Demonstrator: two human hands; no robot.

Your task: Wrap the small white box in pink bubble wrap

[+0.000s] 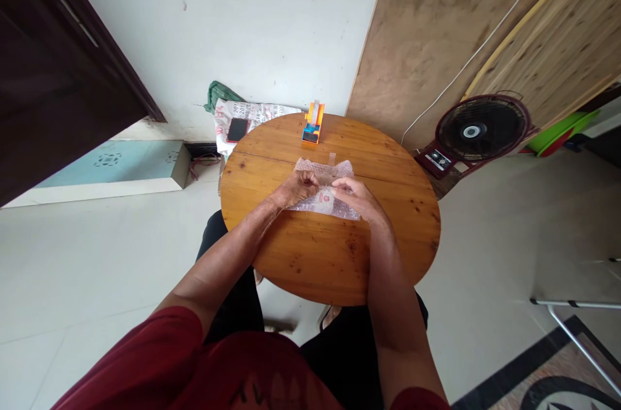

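A sheet of clear bubble wrap (pixel 334 171) lies at the middle of a round wooden table (pixel 320 255). Inside it is a small white item with a red mark (pixel 326 202), partly covered. My left hand (pixel 297 188) is closed, its fingers pinching the wrap's left side. On the right side my right hand (pixel 354 195) rests with curled fingers gripping the wrap. A short strip of clear tape (pixel 332 158) sticks up from the wrap's far edge. An orange tape dispenser (pixel 313 123) stands at the table's far edge.
A dark phone (pixel 237 129) lies on a printed white sack (pixel 252 116) behind the table, against the wall. A floor fan (pixel 480 129) stands at the right by wooden boards. A metal frame leg (pixel 572 332) is at the lower right.
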